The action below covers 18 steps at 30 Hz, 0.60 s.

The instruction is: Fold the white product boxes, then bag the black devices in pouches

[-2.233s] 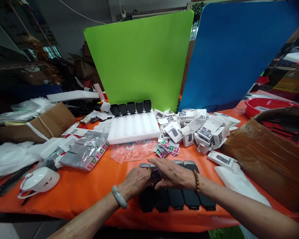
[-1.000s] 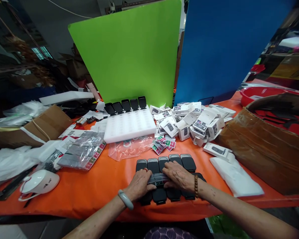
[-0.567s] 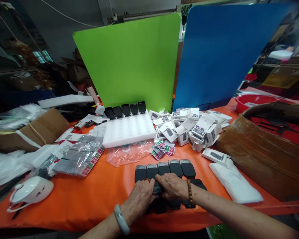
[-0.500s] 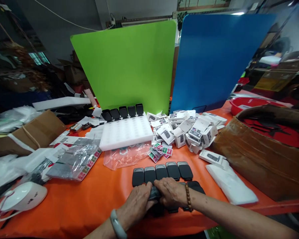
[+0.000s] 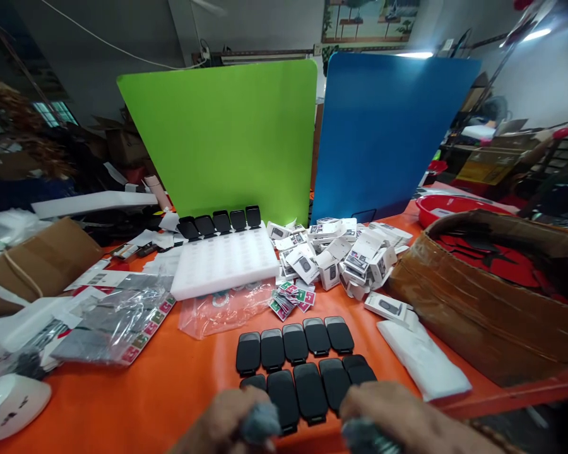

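Observation:
Two rows of flat black devices (image 5: 295, 343) lie on the orange table covering at the front middle. My left hand (image 5: 231, 419) is closed at the bottom edge, left of the nearer row, around a blurred grey-blue item (image 5: 260, 421). Just right of the nearer row, my right hand (image 5: 383, 410) is also closed on a similar grey-blue item (image 5: 366, 436). Both hands are smeared by motion, and what they hold cannot be made out clearly. Behind the rows sits a white foam tray (image 5: 224, 261) with several black devices (image 5: 221, 221) upright along its back edge.
Small white boxes (image 5: 329, 252) are heaped right of the tray, with coloured cards (image 5: 291, 297) in front. A brown carton (image 5: 454, 315) and white foam pouch (image 5: 423, 359) lie right. Plastic-bagged sheets (image 5: 118, 315) and a white pot (image 5: 12, 408) lie left. Green (image 5: 227, 139) and blue boards (image 5: 383, 132) stand behind.
My hands have moved apart and nearer the bottom edge, uncovering the nearer row of devices. Each now holds a grey-blue item. The view has shifted and tilted up slightly.

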### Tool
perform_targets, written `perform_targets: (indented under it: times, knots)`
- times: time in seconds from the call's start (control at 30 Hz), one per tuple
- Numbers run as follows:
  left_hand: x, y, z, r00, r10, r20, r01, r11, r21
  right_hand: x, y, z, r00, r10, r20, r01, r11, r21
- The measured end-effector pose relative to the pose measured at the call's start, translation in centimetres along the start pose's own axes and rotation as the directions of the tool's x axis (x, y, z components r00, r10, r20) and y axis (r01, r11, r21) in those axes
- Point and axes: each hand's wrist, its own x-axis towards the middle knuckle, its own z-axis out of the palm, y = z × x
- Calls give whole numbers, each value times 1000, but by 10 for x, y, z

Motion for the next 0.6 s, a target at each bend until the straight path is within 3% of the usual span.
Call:
perform_targets:
  times: [0.07, 0.13, 0.27, 0.33, 0.47, 0.6]
  knots:
    - [5, -15, -9, 964, -186, -191, 156, 975, -160, -1, 15, -20, 985, 93, -144, -93, 996, 3]
    - [22, -26, -14, 928, -252, -274, 215, 964, -156, 14, 43, -32, 934, 171, -313, -197, 979, -53]
    - [91, -27, -16, 894, -218, -391, 294, 945, 145, 77, 108, -33, 902, 302, -308, -384, 888, -254]
    - [134, -23, -16, 889, -187, -419, 292, 935, 203, 110, 132, -27, 875, 356, -328, -458, 826, -327]
    - [210, -20, -15, 854, -165, -494, 346, 889, 302, 155, 153, -13, 823, 372, -429, -529, 776, -343]
    - [250, -30, -5, 846, -163, -508, 388, 841, 377, 164, 159, -5, 801, 368, -472, -547, 771, -326]
